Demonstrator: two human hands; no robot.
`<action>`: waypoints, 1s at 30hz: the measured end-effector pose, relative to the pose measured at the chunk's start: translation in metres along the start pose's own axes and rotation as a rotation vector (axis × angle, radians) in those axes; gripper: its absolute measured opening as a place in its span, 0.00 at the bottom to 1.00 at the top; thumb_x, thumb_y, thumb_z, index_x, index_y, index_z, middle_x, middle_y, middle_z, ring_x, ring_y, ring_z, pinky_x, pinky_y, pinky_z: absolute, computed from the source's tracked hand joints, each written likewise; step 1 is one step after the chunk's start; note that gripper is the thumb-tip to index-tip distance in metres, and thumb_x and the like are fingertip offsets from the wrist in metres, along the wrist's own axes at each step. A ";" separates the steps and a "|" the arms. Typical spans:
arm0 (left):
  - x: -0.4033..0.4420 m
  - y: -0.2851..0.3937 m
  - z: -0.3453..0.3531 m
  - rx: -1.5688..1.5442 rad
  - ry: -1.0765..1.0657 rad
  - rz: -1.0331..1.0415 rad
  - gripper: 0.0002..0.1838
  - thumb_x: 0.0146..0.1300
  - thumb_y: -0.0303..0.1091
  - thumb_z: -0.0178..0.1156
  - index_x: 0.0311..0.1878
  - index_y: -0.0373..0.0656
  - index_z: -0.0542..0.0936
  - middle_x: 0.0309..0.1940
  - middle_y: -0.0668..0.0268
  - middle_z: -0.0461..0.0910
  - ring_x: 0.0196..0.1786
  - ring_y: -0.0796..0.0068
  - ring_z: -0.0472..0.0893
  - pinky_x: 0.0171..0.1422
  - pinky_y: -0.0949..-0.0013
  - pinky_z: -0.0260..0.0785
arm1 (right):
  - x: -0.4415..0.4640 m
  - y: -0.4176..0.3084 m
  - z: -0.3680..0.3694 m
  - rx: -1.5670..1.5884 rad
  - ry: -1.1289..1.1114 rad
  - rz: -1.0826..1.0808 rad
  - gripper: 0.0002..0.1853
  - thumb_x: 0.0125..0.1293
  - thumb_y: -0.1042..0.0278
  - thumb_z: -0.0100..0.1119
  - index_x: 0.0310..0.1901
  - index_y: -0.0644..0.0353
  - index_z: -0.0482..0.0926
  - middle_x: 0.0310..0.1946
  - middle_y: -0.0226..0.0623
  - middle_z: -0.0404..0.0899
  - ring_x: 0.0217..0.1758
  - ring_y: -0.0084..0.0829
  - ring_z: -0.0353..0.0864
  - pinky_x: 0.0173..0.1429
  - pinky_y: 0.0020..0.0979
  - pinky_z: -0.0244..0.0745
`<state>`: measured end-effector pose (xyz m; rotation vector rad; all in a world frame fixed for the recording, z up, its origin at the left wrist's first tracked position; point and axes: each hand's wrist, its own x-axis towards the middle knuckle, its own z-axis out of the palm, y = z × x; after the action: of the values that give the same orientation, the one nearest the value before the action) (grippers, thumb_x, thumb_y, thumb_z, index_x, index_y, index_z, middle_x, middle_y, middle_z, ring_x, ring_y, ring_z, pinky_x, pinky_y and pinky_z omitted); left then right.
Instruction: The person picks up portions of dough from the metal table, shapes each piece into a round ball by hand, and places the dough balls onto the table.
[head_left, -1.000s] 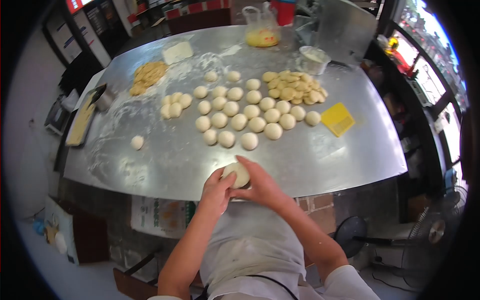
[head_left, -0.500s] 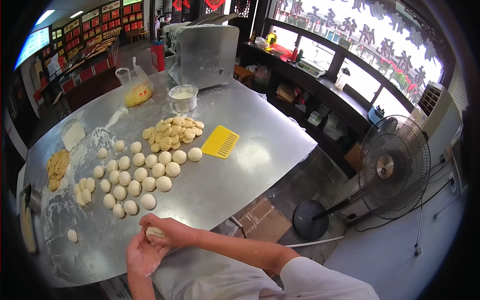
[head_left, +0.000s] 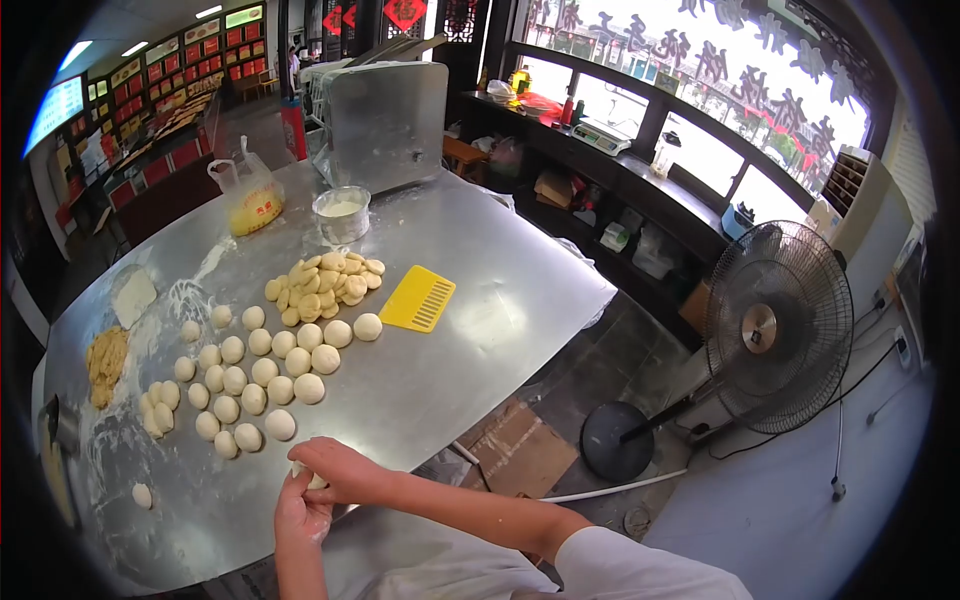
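Note:
Between my two hands, close to the table's front edge, is a pale dough ball [head_left: 316, 481], mostly covered by fingers. My left hand [head_left: 300, 515] cups it from below, floury at the palm. From above, my right hand [head_left: 340, 472] wraps its fingers over the dough. Just beyond the hands, several round white dough balls [head_left: 281, 425] stand in loose rows on the metal table [head_left: 440, 370]. Behind them lies a heap of flattened yellowish dough pieces [head_left: 322, 285]. A yellow scraper [head_left: 419, 299] with slots rests to the right of the heap.
A metal bowl of flour [head_left: 342, 225] and a plastic bag with yellow contents [head_left: 252, 205] stand at the back, near a big metal machine [head_left: 385, 125]. Brown filling [head_left: 107, 365] sits at the left; a knife [head_left: 57, 465] lies by the left edge. A standing fan [head_left: 775, 328] is at right.
My hands have shifted slightly right in the view, and the fingers have closed further over the dough ball. The whole view has turned a little; things on the table stay put.

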<state>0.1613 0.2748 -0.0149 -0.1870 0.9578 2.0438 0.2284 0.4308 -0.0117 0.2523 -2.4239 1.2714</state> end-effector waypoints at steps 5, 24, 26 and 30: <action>-0.012 0.016 0.025 0.039 -0.176 -0.106 0.21 0.80 0.39 0.55 0.67 0.37 0.74 0.64 0.57 0.80 0.64 0.56 0.83 0.70 0.50 0.78 | 0.009 0.006 -0.012 -0.035 -0.118 0.017 0.33 0.62 0.60 0.75 0.66 0.61 0.75 0.55 0.47 0.81 0.62 0.52 0.79 0.66 0.47 0.75; -0.009 0.004 0.023 -0.049 -0.209 0.137 0.24 0.85 0.47 0.51 0.74 0.43 0.72 0.69 0.63 0.78 0.71 0.65 0.79 0.73 0.54 0.75 | 0.026 -0.026 0.000 0.287 0.269 0.082 0.18 0.73 0.63 0.62 0.61 0.61 0.79 0.52 0.51 0.84 0.61 0.56 0.82 0.82 0.48 0.64; -0.013 0.003 0.022 -0.043 -0.255 0.174 0.24 0.86 0.46 0.51 0.75 0.43 0.71 0.69 0.63 0.78 0.71 0.65 0.79 0.72 0.54 0.76 | 0.027 -0.041 0.001 0.518 0.255 0.173 0.30 0.71 0.59 0.67 0.71 0.60 0.74 0.60 0.55 0.83 0.67 0.55 0.81 0.83 0.48 0.62; -0.037 0.009 0.040 0.033 -0.086 0.167 0.23 0.85 0.46 0.50 0.71 0.42 0.74 0.64 0.61 0.81 0.65 0.66 0.84 0.65 0.57 0.82 | 0.029 -0.026 -0.013 0.296 -0.083 0.134 0.41 0.66 0.51 0.74 0.77 0.59 0.71 0.68 0.54 0.80 0.72 0.52 0.80 0.77 0.44 0.70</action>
<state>0.1864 0.2757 0.0348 -0.0015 0.9811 2.1675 0.2136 0.4276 0.0266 0.2309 -2.3465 1.7135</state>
